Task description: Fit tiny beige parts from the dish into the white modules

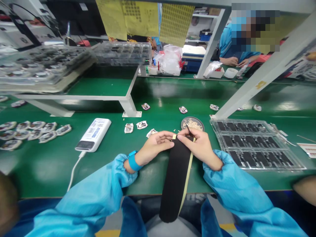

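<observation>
A long black strip with a yellow edge runs from my lap up onto the green table. My left hand is closed, pinching the strip's top end. My right hand is closed on thin dark tweezers, their tip close to the strip's top. Both arms wear blue sleeves, and a blue band sits on my left wrist. Just beyond my hands lies a round dish of small parts.
A white power bank with a cable lies at left. Several small silver parts are spread at far left and mid-table. Clear trays of black pieces sit at right. A shelf carries stacked trays. A person in blue works opposite.
</observation>
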{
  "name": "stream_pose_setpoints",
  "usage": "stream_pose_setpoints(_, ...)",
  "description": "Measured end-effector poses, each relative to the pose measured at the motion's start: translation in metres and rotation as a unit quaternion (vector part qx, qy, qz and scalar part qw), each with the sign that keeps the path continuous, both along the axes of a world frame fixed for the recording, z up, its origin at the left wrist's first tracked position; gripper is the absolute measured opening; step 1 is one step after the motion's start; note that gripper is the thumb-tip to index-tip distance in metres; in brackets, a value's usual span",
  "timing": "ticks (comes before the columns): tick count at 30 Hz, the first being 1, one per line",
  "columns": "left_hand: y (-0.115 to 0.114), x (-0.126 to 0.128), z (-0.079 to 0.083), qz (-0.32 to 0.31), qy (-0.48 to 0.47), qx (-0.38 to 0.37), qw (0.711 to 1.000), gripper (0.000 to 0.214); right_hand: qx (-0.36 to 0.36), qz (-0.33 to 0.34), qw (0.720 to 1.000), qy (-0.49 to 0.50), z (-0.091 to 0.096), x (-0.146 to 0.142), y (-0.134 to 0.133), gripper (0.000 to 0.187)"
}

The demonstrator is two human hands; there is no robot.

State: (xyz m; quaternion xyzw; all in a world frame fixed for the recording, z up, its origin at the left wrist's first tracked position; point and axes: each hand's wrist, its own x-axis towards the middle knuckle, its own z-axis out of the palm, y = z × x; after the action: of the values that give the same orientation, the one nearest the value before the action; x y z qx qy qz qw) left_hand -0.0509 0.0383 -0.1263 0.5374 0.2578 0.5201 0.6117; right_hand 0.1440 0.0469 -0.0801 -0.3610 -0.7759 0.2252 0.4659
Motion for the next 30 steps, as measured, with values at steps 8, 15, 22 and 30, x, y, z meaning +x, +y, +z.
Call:
stream_pose_setpoints(8,0.001,0.009,-0.004,0.021,0.03,-0.014,0.999,0.034,0.015,-0.001,1.0,-0.01,-0.001,0.003,0.001,0.008)
stream_pose_setpoints(15,0.0,0.007,-0.004,-0.036,0.057,-0.009,0.998,0.035,0.023,-0.019,1.0,-0.005,0.003,0.009,0.008,0.012)
stream_pose_setpoints(22,0.003,0.013,-0.003,0.014,0.064,0.02,0.998,0.038,0.015,-0.003,1.0,-0.019,0.001,0.006,0.006,0.01)
stream_pose_setpoints(30,0.0,0.008,-0.003,-0.032,0.083,0.001,0.996,0.04,0.03,-0.037,0.999,0.011,0.006,0.019,0.018,0.015)
